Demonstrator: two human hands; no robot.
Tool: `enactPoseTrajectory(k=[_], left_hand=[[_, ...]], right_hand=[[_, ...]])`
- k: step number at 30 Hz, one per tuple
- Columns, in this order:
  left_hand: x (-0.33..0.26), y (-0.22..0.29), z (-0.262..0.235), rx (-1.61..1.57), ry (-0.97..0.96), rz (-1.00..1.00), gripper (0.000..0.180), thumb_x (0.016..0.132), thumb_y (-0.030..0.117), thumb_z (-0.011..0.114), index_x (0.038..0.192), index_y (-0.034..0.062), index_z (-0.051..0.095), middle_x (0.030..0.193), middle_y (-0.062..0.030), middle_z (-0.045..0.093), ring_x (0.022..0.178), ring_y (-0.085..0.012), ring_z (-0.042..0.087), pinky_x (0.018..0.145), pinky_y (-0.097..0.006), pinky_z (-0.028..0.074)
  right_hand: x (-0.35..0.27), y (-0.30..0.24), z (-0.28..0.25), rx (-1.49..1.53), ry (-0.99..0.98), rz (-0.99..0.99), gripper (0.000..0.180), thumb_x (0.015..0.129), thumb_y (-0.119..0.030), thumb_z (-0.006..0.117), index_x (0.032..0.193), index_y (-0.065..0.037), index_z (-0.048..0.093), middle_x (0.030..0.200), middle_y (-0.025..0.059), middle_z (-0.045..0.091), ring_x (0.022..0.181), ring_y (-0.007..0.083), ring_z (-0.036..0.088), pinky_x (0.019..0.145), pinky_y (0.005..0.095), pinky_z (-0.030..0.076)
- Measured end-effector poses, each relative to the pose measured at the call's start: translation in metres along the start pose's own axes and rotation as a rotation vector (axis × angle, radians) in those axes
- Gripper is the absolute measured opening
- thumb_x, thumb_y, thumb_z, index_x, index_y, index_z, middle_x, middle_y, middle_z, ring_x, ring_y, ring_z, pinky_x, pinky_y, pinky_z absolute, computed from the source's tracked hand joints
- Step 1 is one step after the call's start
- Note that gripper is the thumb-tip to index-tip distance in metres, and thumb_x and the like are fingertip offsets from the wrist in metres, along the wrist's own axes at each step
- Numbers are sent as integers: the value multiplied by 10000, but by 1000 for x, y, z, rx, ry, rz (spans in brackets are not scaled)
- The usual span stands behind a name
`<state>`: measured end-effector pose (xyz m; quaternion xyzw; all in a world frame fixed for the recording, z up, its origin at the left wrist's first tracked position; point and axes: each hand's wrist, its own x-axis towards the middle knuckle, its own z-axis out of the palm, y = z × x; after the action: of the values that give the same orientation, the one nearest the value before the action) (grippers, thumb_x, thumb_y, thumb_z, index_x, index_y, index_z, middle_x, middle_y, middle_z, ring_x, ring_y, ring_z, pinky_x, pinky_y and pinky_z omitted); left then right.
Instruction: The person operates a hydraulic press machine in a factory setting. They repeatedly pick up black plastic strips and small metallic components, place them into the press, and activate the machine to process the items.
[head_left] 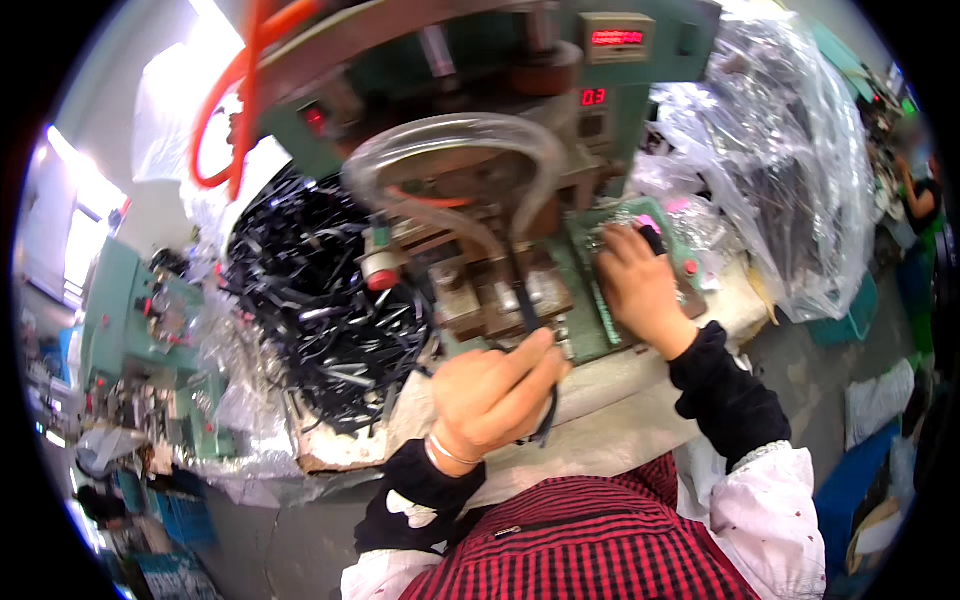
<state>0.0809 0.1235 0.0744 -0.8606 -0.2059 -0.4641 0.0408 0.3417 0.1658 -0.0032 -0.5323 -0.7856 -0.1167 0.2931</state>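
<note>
My left hand [497, 392] is closed on a black strip [524, 305], thumb and forefinger pinching it in front of the press. One end of the strip lies over the metal fixture [483, 298]; a black tail hangs below the hand. To the right, my right hand [643, 290] reaches over a green tray [603, 222] of small clear and pink bits. Its fingers are bent down together, and what they pinch, if anything, is hidden. A short black piece [652, 238] shows at the fingers. Clear tubing [455, 128] loops above the fixture.
A large heap of black strips [320, 290] lies left of the press. Beside the fixture is a red button [381, 277]. Big clear plastic bags [790, 150] stand at the right, near a red-lit display [594, 97]. An orange hose [213, 130] hangs at upper left.
</note>
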Motion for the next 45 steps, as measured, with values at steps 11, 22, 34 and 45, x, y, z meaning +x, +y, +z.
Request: enactPoseTrajectory(k=[11,22,34,45], left_hand=[[-42,-13,-104,534,129,-522,169,793,-21,784,936,69,775,894,-53,733,777,-235,629,722,-347,439],[-105,-128,-67,852,-553,-321,52,803,131,608,825,119,653,908,-64,552,951,-268,540,818,-389,427],[-71,-129,-89,505,-210,-303,236,881,-3,652,1106,58,690,919,-58,707,807,-238,648,744,-355,496],[-85,-73,-62,-291,415,-1141,332,1092,244,531,1236,-32,647,1152,-169,745,959,-189,738,736,-234,566]], right_hand=[[-3,-16,-28,425,251,488,136,909,-11,690,1041,5,720,961,136,723,886,270,692,818,350,534],[-47,-1,-33,358,330,540,147,916,12,674,1059,2,708,978,112,721,924,240,680,843,335,520],[32,-75,-72,687,274,188,204,824,34,722,1024,-4,740,1028,128,729,917,276,692,812,342,524],[56,-124,-36,1613,295,678,474,901,17,708,1341,22,533,1147,84,680,998,99,644,923,255,494]])
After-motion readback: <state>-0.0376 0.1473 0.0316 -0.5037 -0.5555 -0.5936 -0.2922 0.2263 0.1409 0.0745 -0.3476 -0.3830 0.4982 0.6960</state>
